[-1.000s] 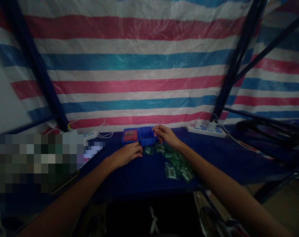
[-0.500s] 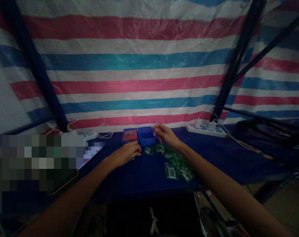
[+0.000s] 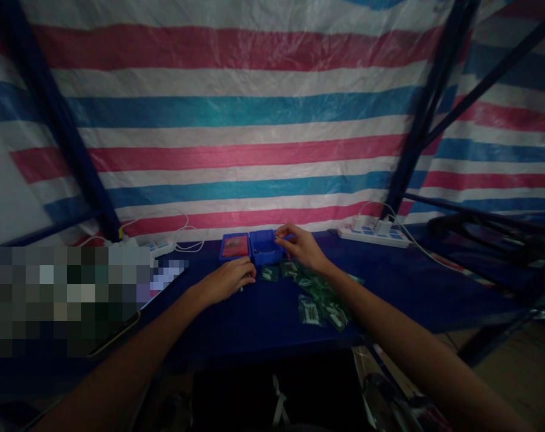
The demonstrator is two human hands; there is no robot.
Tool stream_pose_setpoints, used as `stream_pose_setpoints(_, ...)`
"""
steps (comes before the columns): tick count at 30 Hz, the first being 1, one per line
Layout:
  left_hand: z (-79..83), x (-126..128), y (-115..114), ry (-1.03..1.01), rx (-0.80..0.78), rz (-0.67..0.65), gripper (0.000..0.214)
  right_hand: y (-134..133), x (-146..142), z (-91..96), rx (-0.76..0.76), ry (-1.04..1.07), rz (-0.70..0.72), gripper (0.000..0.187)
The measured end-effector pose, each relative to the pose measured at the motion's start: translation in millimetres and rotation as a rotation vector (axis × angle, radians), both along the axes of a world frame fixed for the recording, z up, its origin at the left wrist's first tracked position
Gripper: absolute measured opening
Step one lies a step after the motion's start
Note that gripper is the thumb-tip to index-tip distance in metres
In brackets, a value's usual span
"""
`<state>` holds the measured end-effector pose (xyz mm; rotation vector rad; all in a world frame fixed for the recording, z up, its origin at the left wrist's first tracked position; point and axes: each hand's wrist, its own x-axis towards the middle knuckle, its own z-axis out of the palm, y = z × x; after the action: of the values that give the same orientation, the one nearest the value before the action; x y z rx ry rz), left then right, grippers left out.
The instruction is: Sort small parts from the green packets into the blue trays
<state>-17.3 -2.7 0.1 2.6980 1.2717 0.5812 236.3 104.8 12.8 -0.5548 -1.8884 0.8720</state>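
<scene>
A blue, box-shaped open tray (image 3: 265, 258) stands near the back of the table (image 3: 407, 294), its walls smooth like plastic, with a few tiny dark bits on its floor. Touching or just beside it on the left sits a matching blue tray (image 3: 222, 247) holding a flat, red rectangular piece (image 3: 236, 245). Nearer the person lie crinkled, see-through bags (image 3: 312, 311) of slender pale pieces, greenish where they heap together.

The right hand (image 3: 304, 247) reaches over the open tray's right edge, palm turned inward; its grip has thumb and forefinger nearly meeting, though whether they pinch anything is too small to tell. The left hand (image 3: 226, 281) rests low before the red-filled tray, back upward, fingers curled; a small pale bit (image 3: 241, 289) shows beneath, and I cannot tell if that grip has hold of it. Behind hangs a creased, glossy striped sheet (image 3: 236, 157).
</scene>
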Motion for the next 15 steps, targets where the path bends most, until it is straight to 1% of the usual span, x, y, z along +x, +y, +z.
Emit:
stream_pose_setpoints(5,-1.5,-0.8,0.6,-0.004,-0.004,-0.004,0.008,-1.7,3.0,1.7,0.119,-0.114,-0.061,0.024)
stream_pose_setpoints(11,0.1,0.3,-0.6,-0.009,-0.018,0.004,0.006,-2.5,4.4,4.2,0.245,-0.158,-0.164,0.024)
stream_pose_setpoints(13,0.0,0.3,-0.4,-0.014,-0.015,-0.003,0.007,-4.0,3.5,5.2,0.243,-0.142,-0.166,0.025)
stream_pose_setpoints(15,-0.1,0.4,-0.3,-0.014,-0.010,-0.008,0.009,-5.5,1.9,6.0,0.161,-0.095,-0.112,0.026)
